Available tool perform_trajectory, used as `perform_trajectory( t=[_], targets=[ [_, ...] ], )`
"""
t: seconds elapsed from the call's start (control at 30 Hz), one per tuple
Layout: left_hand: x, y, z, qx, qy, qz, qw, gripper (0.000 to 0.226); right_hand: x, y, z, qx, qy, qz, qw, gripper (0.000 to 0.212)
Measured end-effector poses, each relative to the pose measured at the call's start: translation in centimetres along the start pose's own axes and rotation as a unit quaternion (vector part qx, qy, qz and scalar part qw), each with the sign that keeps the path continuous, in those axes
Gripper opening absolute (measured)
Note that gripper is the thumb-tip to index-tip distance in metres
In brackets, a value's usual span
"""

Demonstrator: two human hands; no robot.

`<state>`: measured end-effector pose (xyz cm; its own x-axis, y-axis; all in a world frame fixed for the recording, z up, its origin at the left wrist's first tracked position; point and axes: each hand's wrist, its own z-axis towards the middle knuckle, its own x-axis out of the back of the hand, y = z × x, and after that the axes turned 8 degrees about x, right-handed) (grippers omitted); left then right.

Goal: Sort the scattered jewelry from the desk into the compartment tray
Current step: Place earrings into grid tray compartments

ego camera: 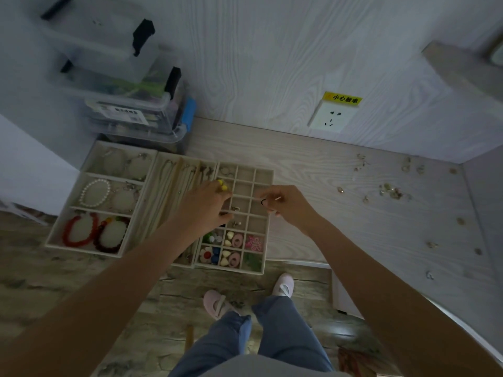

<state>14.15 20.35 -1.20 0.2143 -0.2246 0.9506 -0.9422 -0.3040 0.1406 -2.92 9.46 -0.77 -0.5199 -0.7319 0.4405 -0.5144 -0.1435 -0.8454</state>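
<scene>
- The right hand (283, 206) hangs over the right edge of the small-cell compartment tray (263, 174), its fingertips pinched together on a small dark ring (263, 202) with a thin pale piece beside it; what that pale piece is cannot be made out.
- The left hand (208, 204) reaches in over the same tray just to the left of that pinch, fingers curled down into the middle cells; whether they grip anything is hidden by the hand itself. A yellow bit (221, 185) shows at its fingertips, too small to name.
- Just below and between the two hands, tiny metal pieces (236, 208) lie in the middle cells.
- Nearer the person than the pinch, the bottom rows hold coloured charms, among them a pink butterfly (254, 242).
- Well to the right of the pinch, scattered jewelry (389, 189) lies loose on the desk (313, 172); each piece is small and blurred.
- Left of the left hand stand a necklace tray (174, 170) and a bracelet tray (89, 164) holding a pearl bracelet (95, 193) and a red bracelet (79, 231).
</scene>
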Motion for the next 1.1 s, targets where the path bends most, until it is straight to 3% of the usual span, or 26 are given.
perform_trajectory(
  t=[0.13,0.27,0.37,0.47,0.53,0.67,0.73,0.87,1.1],
  targets=[
    [0.1,-0.2,-0.2,-0.033,0.005,0.028,0.999,0.071,-0.5,0.2,0.2,-0.012,0.004,-0.007,1.0,0.017],
    [-0.2,-0.2,-0.5,-0.054,-0.003,0.042,0.998,0.071,-0.5,0.2,0.1,-0.006,0.002,0.013,1.0,0.013],
    [-0.5,-0.3,-0.8,-0.047,-0.002,0.033,0.998,0.07,-0.7,0.1,0.3,0.007,0.01,-0.046,0.999,0.02],
    [-0.8,-0.6,-1.2,-0.037,0.024,0.004,0.999,0.074,-0.9,0.0,0.4,0.012,-0.001,-0.051,0.999,0.005],
    [-0.9,-0.9,-1.3,-0.016,0.026,-0.01,0.999,0.081,-1.0,0.0,0.5,0.021,-0.002,-0.079,0.997,0.006],
    [-1.2,-1.9,-1.2,0.03,-0.001,-0.027,0.999,0.095,-1.5,-0.3,0.8,0.043,-0.016,-0.206,0.977,0.008],
    [-1.1,-2.1,-1.4,0.041,-0.015,-0.054,0.998,0.09,-1.7,-0.5,0.7,0.056,-0.021,-0.265,0.963,0.006],
    [-1.1,-2.2,-1.7,0.024,0.003,-0.074,0.997,0.059,-2.1,0.0,0.7,0.078,-0.019,-0.294,0.952,0.005],
    [-1.8,-2.7,-1.5,0.019,0.014,-0.058,0.998,0.057,-2.4,0.7,0.6,0.068,0.003,-0.31,0.948,0.008]
  ],
)
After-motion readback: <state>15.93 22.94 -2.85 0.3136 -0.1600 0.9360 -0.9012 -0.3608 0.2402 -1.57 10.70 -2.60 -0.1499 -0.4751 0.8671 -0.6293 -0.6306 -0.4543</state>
